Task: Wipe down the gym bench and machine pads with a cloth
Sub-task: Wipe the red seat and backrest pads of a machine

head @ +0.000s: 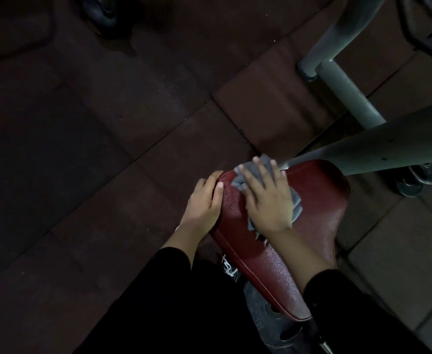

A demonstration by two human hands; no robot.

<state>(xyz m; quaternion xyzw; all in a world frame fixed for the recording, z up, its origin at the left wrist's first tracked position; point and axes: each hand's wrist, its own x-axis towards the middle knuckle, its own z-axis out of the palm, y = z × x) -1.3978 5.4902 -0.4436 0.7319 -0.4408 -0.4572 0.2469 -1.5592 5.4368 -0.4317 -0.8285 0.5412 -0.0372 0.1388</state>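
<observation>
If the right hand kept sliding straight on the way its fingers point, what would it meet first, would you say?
Probably the grey frame tube that crosses just past the pad's far edge. The right hand lies flat on the cloth, fingers pointing up-left towards that edge; depth is unclear, so it might pass beneath.

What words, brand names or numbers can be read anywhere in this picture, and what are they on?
None can be read.
The dark plate under the near end of the red pad carries raised markings, too dim and blurred to read.
The grey cloth, the grey frame tube and the floor tiles show no writing.
</observation>
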